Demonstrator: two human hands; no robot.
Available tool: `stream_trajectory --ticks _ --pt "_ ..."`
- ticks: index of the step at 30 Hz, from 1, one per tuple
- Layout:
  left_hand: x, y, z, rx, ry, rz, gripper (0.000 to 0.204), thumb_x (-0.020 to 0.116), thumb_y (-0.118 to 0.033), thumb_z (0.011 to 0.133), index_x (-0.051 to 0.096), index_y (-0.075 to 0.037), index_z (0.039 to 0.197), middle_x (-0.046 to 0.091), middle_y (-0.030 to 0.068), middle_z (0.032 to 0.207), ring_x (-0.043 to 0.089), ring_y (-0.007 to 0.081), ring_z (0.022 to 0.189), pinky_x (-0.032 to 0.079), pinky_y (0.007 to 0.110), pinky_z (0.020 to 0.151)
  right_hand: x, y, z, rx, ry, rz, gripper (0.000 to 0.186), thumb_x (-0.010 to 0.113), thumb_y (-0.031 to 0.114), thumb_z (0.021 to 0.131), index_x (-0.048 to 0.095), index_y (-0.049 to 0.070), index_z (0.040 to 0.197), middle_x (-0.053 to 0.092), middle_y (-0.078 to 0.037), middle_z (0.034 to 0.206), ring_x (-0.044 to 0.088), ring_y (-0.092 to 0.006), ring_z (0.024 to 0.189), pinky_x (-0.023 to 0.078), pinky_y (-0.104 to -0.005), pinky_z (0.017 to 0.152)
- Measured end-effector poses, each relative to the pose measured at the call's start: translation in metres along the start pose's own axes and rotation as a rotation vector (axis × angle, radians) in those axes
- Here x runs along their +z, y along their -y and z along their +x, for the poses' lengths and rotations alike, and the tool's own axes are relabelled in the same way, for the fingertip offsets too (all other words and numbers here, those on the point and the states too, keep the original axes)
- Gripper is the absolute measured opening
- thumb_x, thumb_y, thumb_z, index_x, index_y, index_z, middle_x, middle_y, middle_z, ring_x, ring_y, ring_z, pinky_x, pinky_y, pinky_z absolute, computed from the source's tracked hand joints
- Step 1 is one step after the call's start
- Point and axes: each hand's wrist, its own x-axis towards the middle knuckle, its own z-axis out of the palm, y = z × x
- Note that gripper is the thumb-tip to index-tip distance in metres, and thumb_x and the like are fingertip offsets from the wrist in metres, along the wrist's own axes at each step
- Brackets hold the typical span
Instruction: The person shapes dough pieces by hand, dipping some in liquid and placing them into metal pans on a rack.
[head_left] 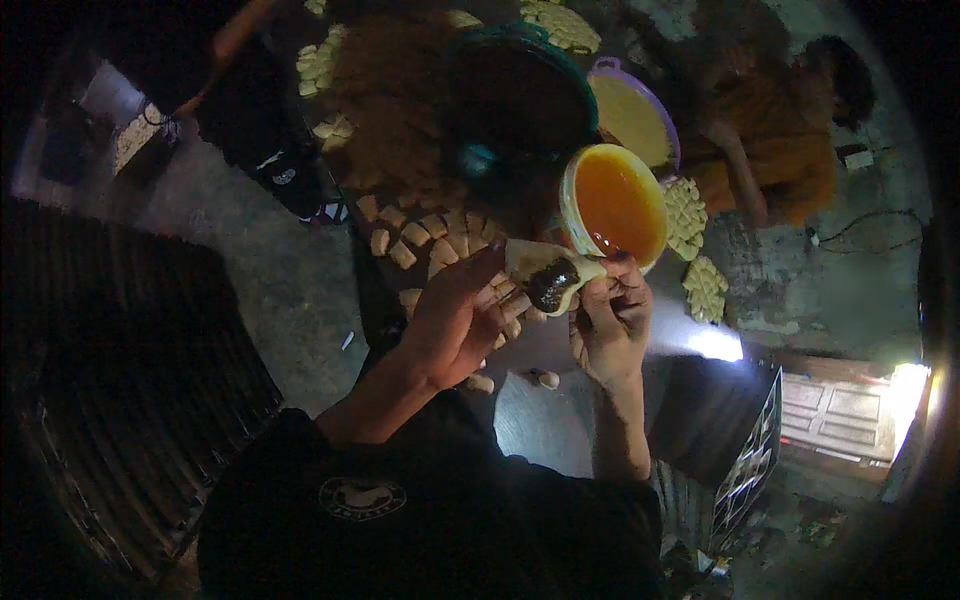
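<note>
A flattened piece of pale dough [527, 258] with a lump of dark, glossy filling [550, 287] on it is held between my two hands. My left hand [450, 315] supports it from the left, its fingers closed at the dough's edge. From the right, my right hand [612, 320] pinches the other edge, thumb against fingers. Just beyond, a white bucket [572, 200] holds orange liquid. Several small cut dough pieces [415, 234] lie on the table beyond and beneath my left hand; some are hidden by it.
Farther back stand a large teal tub [560, 62] with dark contents and a purple basin [672, 125] of yellow filling. Clusters of shaped pieces [684, 218] lie right of the bucket. Another person [770, 150] sits at the right. Dark ridged stacks [130, 380] stand left.
</note>
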Motion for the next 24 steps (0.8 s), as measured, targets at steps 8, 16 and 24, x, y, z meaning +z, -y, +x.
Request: stream_trajectory --ticks 8,16,24 --pt "0.043 0.091 -0.041 0.130 0.177 0.572 0.042 0.066 -0.011 0.092 0.055 0.002 0.130 0.055 0.0094 0.130 0.056 0.0221 0.121 0.051 0.033 0.096 -0.043 0.054 -0.110 -0.393 -0.080 -0.983 0.040 0.072 -0.004 0.078 0.065 -0.001 0.118 0.061 -0.018 0.127 0.065 -0.0280 0.108 0.053 -0.0364 0.091" --pt "0.066 0.157 -0.079 0.643 0.307 1.454 0.028 0.069 -0.017 0.090 0.069 0.002 0.111 0.062 0.0080 0.128 0.065 0.0125 0.104 0.053 0.027 0.084 -0.070 0.074 -0.201 -0.471 -0.237 -0.658 0.017 0.077 -0.002 0.075 0.073 0.001 0.091 0.069 -0.016 0.112 0.068 -0.0223 0.097 0.054 -0.0324 0.082" --pt "0.088 0.214 -0.114 0.213 0.023 1.070 0.019 0.066 -0.012 0.092 0.073 0.001 0.103 0.074 0.0092 0.098 0.068 0.0111 0.085 0.053 0.025 0.077 -0.085 0.094 -0.269 -0.821 -0.119 -1.126 0.028 0.075 -0.002 0.069 0.072 -0.004 0.097 0.066 -0.015 0.111 0.066 -0.0304 0.094 0.056 -0.0346 0.076"
